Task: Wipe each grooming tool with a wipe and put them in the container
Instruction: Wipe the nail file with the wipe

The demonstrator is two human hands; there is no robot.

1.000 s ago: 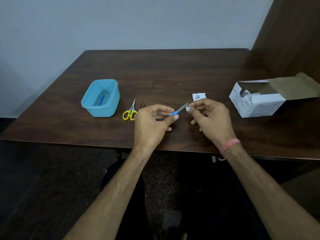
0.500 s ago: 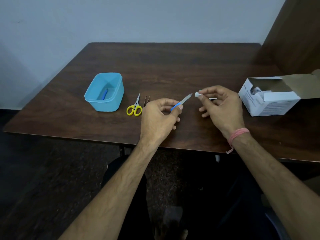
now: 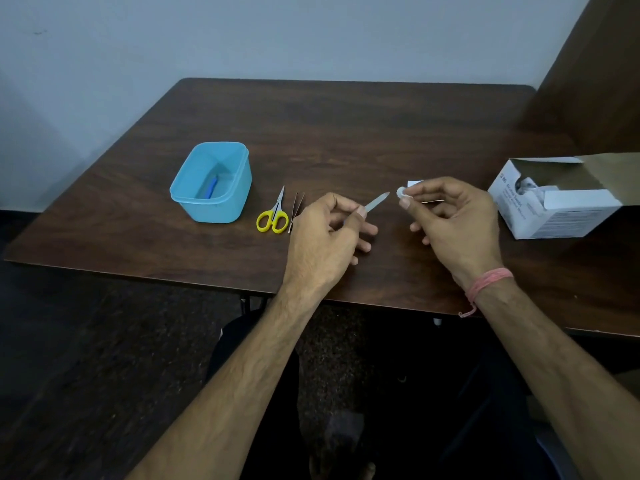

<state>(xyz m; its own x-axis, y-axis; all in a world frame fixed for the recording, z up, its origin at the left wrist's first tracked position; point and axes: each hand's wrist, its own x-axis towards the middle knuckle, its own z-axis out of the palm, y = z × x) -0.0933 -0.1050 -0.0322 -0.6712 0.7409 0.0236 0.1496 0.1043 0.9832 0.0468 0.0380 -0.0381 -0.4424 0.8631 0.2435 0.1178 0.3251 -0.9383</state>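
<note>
The left hand (image 3: 325, 237) pinches a nail file (image 3: 376, 202) between thumb and forefinger above the counter (image 3: 346, 133). The file's long axis runs diagonally: the metal tip points up and to the right, toward the right hand (image 3: 453, 220), and the handle end is hidden inside the left hand's grip. The right hand pinches a small white wipe (image 3: 401, 192) at its fingertips; a narrow gap separates the wipe from the file tip. The remaining right fingers are curled.

A blue container (image 3: 216, 183) stands on the counter to the left, well apart from both hands. A blue tool (image 3: 212, 187) lies on its floor; its type is hard to make out. Yellow-handled scissors (image 3: 273, 214) lie between container and left hand, blades pointing away from the person. Tweezers (image 3: 296, 211) lie just beside them, partly covered by the left hand. An open white box (image 3: 554, 209) sits at the right; its flap is cut off by the frame edge.
</note>
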